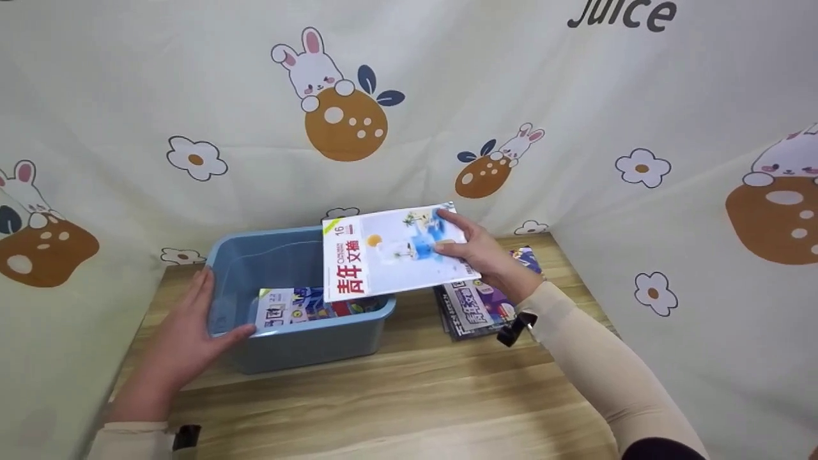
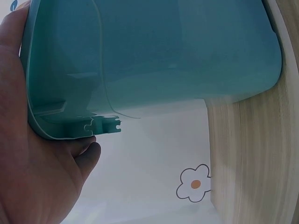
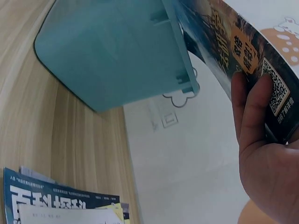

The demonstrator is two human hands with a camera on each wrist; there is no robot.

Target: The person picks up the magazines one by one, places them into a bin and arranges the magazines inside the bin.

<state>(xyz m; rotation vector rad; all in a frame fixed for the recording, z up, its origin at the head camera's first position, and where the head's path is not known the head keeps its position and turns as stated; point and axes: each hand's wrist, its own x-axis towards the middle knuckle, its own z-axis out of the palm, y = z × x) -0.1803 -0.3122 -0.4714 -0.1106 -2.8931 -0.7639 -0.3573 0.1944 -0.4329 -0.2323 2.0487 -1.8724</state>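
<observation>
My right hand (image 1: 482,252) holds a white-covered magazine (image 1: 390,259) by its right end, thumb on the cover. It is raised and slanted over the right side of a blue plastic bin (image 1: 313,350). In the right wrist view, fingers (image 3: 254,109) lie against the dark back cover with a QR code. At the bin's front left corner my left hand (image 1: 182,332) grips the rim, with the thumb over the front edge. Inside the bin lies another colourful magazine (image 1: 275,310), partly hidden by the held one.
A small stack of magazines (image 1: 470,310) lies on the wooden table (image 1: 409,399) right of the bin, partly under my right forearm. A pale curtain (image 1: 409,172) printed with rabbits and flowers hangs behind the table and along both sides.
</observation>
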